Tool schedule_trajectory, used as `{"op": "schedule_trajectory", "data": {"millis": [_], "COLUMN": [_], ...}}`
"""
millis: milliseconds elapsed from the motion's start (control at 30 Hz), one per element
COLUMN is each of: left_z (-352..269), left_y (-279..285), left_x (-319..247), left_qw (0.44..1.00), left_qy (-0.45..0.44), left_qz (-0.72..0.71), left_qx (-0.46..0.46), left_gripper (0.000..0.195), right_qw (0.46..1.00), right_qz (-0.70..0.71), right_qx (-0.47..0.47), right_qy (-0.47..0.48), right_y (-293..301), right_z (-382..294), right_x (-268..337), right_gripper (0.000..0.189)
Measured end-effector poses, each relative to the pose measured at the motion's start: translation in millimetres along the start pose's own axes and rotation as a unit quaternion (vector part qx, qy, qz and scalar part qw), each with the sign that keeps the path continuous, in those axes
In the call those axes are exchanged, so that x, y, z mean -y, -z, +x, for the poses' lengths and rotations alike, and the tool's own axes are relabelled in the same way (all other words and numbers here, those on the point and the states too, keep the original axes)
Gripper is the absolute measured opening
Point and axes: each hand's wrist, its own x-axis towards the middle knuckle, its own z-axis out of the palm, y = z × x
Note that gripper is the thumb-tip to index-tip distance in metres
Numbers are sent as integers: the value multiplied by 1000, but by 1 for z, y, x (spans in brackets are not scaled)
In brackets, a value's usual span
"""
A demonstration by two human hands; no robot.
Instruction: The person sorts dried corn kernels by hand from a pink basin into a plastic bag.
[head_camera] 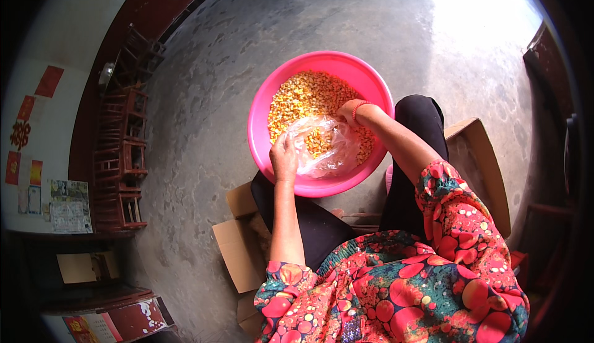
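A pink plastic basin (pixel 379 83) in front of me holds a thick layer of yellow corn kernels (pixel 308 93). Over its near part lies a clear plastic bag (pixel 332 166) with its mouth spread and some kernels showing inside. My left hand (pixel 284 157) grips the bag's left edge between thumb and fingers, at the basin's near left side. My right hand (pixel 356 111), with a red bead bracelet at the wrist, reaches in over the right side. Its fingertips are at the bag's far right edge, partly hidden, so whether they pinch the film or kernels is unclear.
Open cardboard boxes stand by my left leg (pixel 241 252) and right leg (pixel 487 171). Several small wooden stools (pixel 132 157) are stacked along the left wall. A wooden table or cabinet (pixel 134 317) is at the lower left. The concrete floor (pixel 199 111) surrounds the basin.
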Motion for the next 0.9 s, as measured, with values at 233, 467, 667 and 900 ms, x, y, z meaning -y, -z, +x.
{"op": "schedule_trajectory", "data": {"millis": [233, 467, 667, 900], "left_z": [-2, -1, -1, -3], "left_y": [2, 2, 0, 0], "left_x": [-7, 1, 3, -8], "left_qw": [999, 1000, 1000, 1000], "left_qy": [3, 15, -12, -11], "left_qz": [40, 23, 26, 16], "left_qx": [2, 2, -3, 1], "left_gripper": [26, 24, 26, 26], "right_qw": [989, 979, 983, 905], "right_qz": [0, 31, 87, 420], "right_qx": [144, 197, 138, -53], "right_qy": [39, -36, -81, 38], "right_y": [-8, -5, 18, 27], "right_z": [-7, -23, -32, -17], "right_x": [1, 16, 19, 6], "right_gripper": [31, 28, 25, 15]}}
